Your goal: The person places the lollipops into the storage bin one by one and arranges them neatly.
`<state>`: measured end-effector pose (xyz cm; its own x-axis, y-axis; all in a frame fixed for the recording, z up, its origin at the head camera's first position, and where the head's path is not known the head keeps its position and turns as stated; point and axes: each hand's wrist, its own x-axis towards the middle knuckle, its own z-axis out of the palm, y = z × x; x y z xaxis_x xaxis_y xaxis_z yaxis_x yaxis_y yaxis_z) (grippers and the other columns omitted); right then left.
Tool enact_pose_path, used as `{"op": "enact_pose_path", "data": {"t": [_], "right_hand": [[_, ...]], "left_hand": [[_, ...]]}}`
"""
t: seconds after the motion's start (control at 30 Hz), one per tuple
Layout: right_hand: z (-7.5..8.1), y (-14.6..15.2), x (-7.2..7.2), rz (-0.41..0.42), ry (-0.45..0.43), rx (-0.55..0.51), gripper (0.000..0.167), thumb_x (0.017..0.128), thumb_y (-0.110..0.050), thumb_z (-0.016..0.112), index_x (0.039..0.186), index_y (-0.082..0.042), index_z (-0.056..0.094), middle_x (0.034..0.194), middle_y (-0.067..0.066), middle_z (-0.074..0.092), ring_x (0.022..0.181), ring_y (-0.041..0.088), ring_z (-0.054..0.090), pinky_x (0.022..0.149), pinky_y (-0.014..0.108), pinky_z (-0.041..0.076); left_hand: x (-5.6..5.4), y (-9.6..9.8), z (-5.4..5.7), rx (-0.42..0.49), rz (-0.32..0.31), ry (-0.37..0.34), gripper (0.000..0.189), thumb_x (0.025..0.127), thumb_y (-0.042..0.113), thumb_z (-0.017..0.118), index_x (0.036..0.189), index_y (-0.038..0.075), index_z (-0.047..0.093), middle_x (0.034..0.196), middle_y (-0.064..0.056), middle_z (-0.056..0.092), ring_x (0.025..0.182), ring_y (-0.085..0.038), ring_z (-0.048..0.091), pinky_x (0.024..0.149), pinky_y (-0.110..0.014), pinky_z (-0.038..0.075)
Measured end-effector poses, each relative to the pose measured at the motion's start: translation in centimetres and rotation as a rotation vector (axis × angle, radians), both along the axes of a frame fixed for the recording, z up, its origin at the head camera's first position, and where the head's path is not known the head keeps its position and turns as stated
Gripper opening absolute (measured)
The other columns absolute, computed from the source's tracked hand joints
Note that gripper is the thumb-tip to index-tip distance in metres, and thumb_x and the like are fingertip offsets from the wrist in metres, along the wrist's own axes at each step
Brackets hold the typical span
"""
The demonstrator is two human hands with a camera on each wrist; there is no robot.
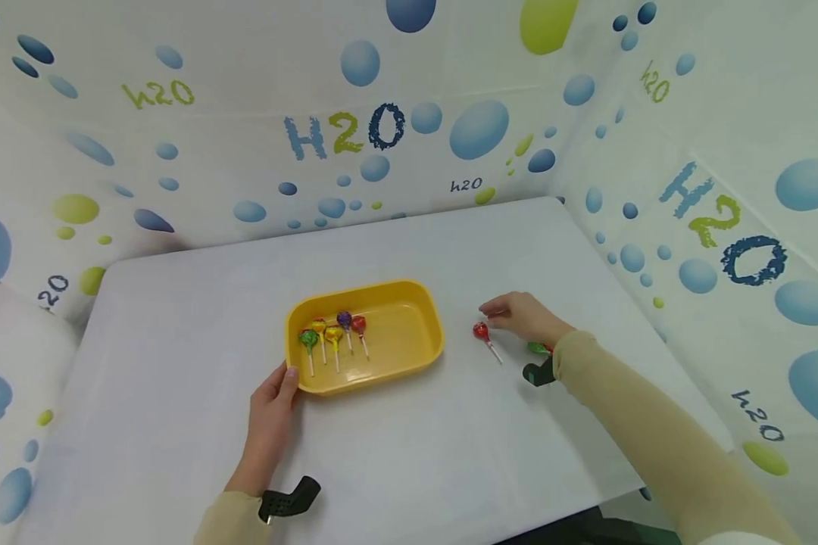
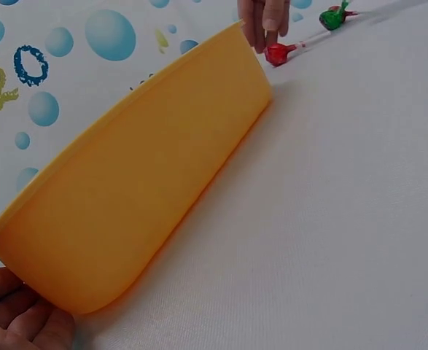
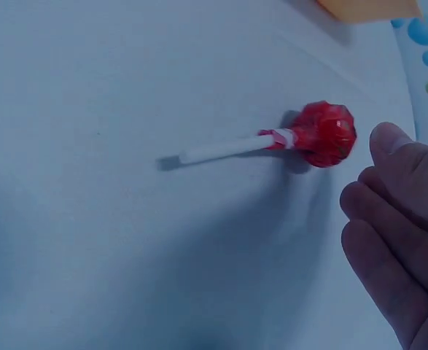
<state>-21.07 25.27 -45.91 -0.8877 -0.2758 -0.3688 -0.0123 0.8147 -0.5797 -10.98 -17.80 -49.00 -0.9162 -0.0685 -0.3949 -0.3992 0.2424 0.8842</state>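
Observation:
A yellow tray [image 1: 369,287] stands mid-table with several wrapped lollipops [image 1: 334,333] lying in its left half. My left hand [image 1: 282,382] grips the tray's near left corner, thumb on the rim; in the left wrist view its fingers [image 2: 17,317] curl beside the tray wall [image 2: 141,197]. A red lollipop [image 1: 481,331] lies on the table right of the tray. My right hand [image 1: 501,312] hovers just beside it, fingers relaxed and holding nothing. The right wrist view shows the red lollipop [image 3: 324,133] a little apart from the fingertips [image 3: 388,142]. A green lollipop [image 1: 537,348] lies partly hidden by my right wrist.
The white table [image 1: 450,439] is boxed in by bubble-patterned walls [image 1: 382,129] at the back and on both sides. The tray's right half [image 1: 409,333] holds nothing. The table's front edge runs near my forearms.

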Motion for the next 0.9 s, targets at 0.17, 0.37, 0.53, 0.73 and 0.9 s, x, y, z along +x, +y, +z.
{"op": "enact_pose_path", "data": {"t": [0.17, 0.37, 0.53, 0.73, 0.9], "right_hand": [[-1.0, -1.0, 0.3, 0.009, -0.028, 0.038, 0.04, 0.1, -0.018, 0.067, 0.139, -0.013, 0.065, 0.137, 0.011, 0.068, 0.131, 0.032, 0.058, 0.117, 0.052, 0.044], [-1.2, -1.6, 1.0, 0.042, 0.041, 0.102, 0.037, 0.099, -0.019, 0.068, 0.135, -0.01, 0.068, 0.13, 0.011, 0.071, 0.122, 0.03, 0.061, 0.11, 0.048, 0.051], [-1.2, -1.4, 1.0, 0.048, 0.1, 0.101, 0.034, 0.098, -0.017, 0.069, 0.131, -0.008, 0.07, 0.126, 0.012, 0.073, 0.119, 0.03, 0.064, 0.108, 0.048, 0.053], [2.5, -2.8, -0.5, -0.013, 0.158, -0.017, 0.036, 0.098, -0.016, 0.069, 0.133, -0.007, 0.068, 0.124, 0.012, 0.074, 0.114, 0.029, 0.069, 0.105, 0.047, 0.055], [6.5, -7.5, -2.6, 0.006, 0.196, -0.078, 0.036, 0.098, -0.016, 0.069, 0.134, -0.01, 0.068, 0.124, 0.009, 0.073, 0.113, 0.026, 0.07, 0.102, 0.042, 0.058]], "left_hand": [[0.1, -0.4, 0.3, 0.003, 0.01, 0.0, 0.062, 0.112, 0.039, 0.036, 0.163, 0.008, 0.022, 0.17, -0.011, 0.026, 0.158, -0.027, 0.026, 0.122, -0.039, 0.032], [-0.1, -0.3, 0.3, 0.032, 0.027, 0.014, 0.062, 0.111, 0.038, 0.038, 0.162, 0.005, 0.023, 0.169, -0.013, 0.028, 0.156, -0.028, 0.029, 0.121, -0.039, 0.034], [-0.2, -0.2, 0.1, 0.029, 0.026, 0.02, 0.062, 0.111, 0.038, 0.04, 0.161, 0.004, 0.026, 0.168, -0.015, 0.03, 0.156, -0.03, 0.029, 0.123, -0.043, 0.033], [-0.2, -0.4, 0.0, 0.047, 0.032, 0.031, 0.06, 0.111, 0.035, 0.041, 0.16, 0.003, 0.028, 0.167, -0.015, 0.032, 0.156, -0.029, 0.03, 0.122, -0.041, 0.034], [-0.2, -0.6, -0.2, 0.058, 0.043, 0.03, 0.059, 0.111, 0.033, 0.042, 0.16, 0.002, 0.03, 0.166, -0.015, 0.033, 0.155, -0.029, 0.032, 0.121, -0.039, 0.036]]}}
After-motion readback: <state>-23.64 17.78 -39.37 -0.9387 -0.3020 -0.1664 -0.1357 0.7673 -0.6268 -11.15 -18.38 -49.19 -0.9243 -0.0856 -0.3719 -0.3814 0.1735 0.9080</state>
